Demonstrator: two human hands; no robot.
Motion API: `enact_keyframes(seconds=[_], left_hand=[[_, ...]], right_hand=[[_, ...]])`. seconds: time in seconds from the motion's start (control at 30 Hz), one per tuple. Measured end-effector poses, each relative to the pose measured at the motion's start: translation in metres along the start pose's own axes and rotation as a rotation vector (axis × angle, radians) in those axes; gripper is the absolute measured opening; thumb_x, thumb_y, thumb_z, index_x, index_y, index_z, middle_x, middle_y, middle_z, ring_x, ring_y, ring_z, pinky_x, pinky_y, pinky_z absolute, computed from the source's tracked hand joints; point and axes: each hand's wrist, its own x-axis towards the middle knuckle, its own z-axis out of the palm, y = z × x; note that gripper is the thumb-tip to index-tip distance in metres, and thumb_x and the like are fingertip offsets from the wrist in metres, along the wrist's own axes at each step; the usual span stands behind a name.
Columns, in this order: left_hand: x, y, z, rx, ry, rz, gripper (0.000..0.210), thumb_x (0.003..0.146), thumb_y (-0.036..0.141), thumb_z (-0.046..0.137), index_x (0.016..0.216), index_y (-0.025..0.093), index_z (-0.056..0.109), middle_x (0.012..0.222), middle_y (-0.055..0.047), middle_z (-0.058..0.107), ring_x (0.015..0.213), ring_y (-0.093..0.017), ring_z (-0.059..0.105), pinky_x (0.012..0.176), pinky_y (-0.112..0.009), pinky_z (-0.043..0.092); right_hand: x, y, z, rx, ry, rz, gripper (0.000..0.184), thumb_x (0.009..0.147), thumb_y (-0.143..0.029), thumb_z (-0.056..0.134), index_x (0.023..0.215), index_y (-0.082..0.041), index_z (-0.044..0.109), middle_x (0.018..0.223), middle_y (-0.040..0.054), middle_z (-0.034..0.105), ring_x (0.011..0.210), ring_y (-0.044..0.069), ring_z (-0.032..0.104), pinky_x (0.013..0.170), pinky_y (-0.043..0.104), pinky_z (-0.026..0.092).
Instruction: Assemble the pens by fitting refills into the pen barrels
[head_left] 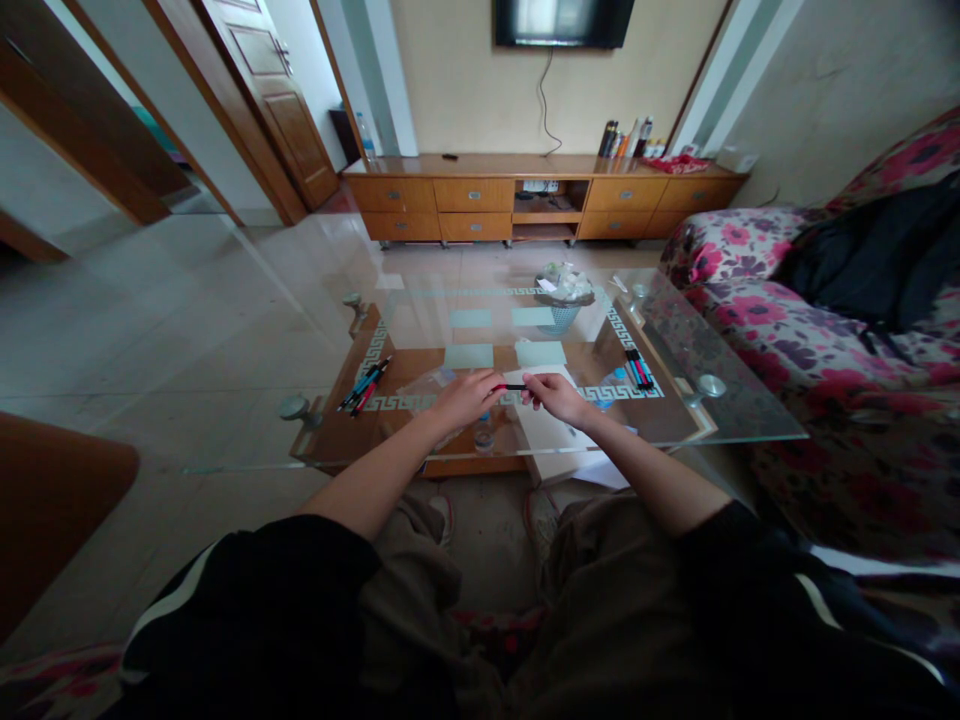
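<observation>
A slim pen [514, 387], black with a red part, is held level between my two hands above the glass coffee table [495, 272]. Its red end is in the closed fingers of my left hand [471, 396]. My right hand [556, 397] pinches the black end between thumb and fingers. To the left on the glass lies a loose bunch of pens [365, 386] in blue, red and black. Another group of similar pens [640, 369] lies side by side at the right.
Under the glass are a plastic bottle [484, 432] and a white box [551, 425]. A filled waste basket [562, 312] stands beyond the table. A flowered sofa [739, 310] is on the right, and a wooden TV cabinet [472, 195] runs along the far wall.
</observation>
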Motion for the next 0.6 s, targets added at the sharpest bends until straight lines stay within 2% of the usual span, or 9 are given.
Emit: enact_keyframes(seconds=[0.07, 0.13, 0.23, 0.3, 0.43, 0.5, 0.6], left_hand=[[-0.0005, -0.0001, -0.0001, 0.000, -0.008, 0.000, 0.024, 0.099, 0.033, 0.046, 0.109, 0.021, 0.064, 0.103, -0.007, 0.065, 0.099, -0.018, 0.063, 0.088, -0.031, 0.050], [-0.0008, -0.0005, -0.0001, 0.005, -0.017, 0.002, 0.023, 0.099, 0.033, 0.046, 0.109, 0.020, 0.063, 0.103, -0.007, 0.065, 0.097, -0.018, 0.064, 0.086, -0.031, 0.050], [-0.0009, -0.0009, 0.0001, 0.016, -0.019, 0.003, 0.024, 0.100, 0.033, 0.045, 0.108, 0.020, 0.063, 0.101, -0.007, 0.065, 0.095, -0.019, 0.064, 0.084, -0.031, 0.050], [-0.0007, -0.0010, 0.0004, 0.018, -0.010, 0.001, 0.024, 0.100, 0.033, 0.045, 0.108, 0.020, 0.063, 0.101, -0.007, 0.065, 0.095, -0.019, 0.064, 0.084, -0.031, 0.050], [-0.0003, -0.0013, 0.0010, 0.009, -0.010, 0.003, 0.024, 0.100, 0.034, 0.045, 0.108, 0.021, 0.063, 0.102, -0.007, 0.066, 0.096, -0.019, 0.064, 0.085, -0.031, 0.050], [-0.0002, -0.0013, 0.0010, 0.008, -0.013, -0.006, 0.023, 0.099, 0.033, 0.046, 0.107, 0.021, 0.063, 0.102, -0.006, 0.066, 0.096, -0.018, 0.064, 0.085, -0.031, 0.050], [-0.0001, -0.0007, 0.0004, 0.004, -0.004, -0.029, 0.021, 0.099, 0.033, 0.047, 0.106, 0.021, 0.063, 0.102, -0.006, 0.066, 0.096, -0.019, 0.064, 0.085, -0.031, 0.051]], right_hand=[[0.0011, 0.0013, -0.0007, -0.032, -0.004, -0.021, 0.051, 0.088, -0.064, 0.051, 0.074, -0.017, 0.063, 0.072, 0.0039, 0.065, 0.057, 0.012, 0.055, 0.058, 0.025, 0.045], [0.0018, 0.0023, -0.0004, -0.014, 0.042, -0.051, 0.042, 0.081, -0.060, 0.064, 0.083, -0.018, 0.062, 0.074, 0.0019, 0.064, 0.060, 0.012, 0.056, 0.057, 0.024, 0.045], [0.0015, 0.0015, 0.0006, 0.041, 0.114, -0.065, 0.047, 0.072, -0.055, 0.076, 0.099, -0.020, 0.060, 0.080, 0.0009, 0.065, 0.061, 0.011, 0.056, 0.056, 0.024, 0.045], [0.0005, -0.0001, 0.0001, 0.018, 0.114, -0.045, 0.045, 0.078, -0.058, 0.070, 0.099, -0.019, 0.062, 0.080, 0.0023, 0.066, 0.060, 0.012, 0.057, 0.056, 0.024, 0.044], [-0.0011, -0.0013, -0.0031, -0.101, 0.014, 0.018, 0.053, 0.091, -0.063, 0.048, 0.076, -0.017, 0.068, 0.070, 0.0050, 0.067, 0.057, 0.013, 0.055, 0.056, 0.026, 0.043], [-0.0011, -0.0006, -0.0039, -0.128, 0.037, -0.015, 0.049, 0.089, -0.061, 0.052, 0.076, -0.017, 0.069, 0.069, 0.0040, 0.066, 0.060, 0.014, 0.056, 0.058, 0.026, 0.043], [-0.0002, 0.0003, -0.0034, -0.104, 0.099, -0.076, 0.038, 0.084, -0.055, 0.063, 0.087, -0.018, 0.071, 0.076, 0.0034, 0.069, 0.065, 0.014, 0.057, 0.060, 0.026, 0.045]])
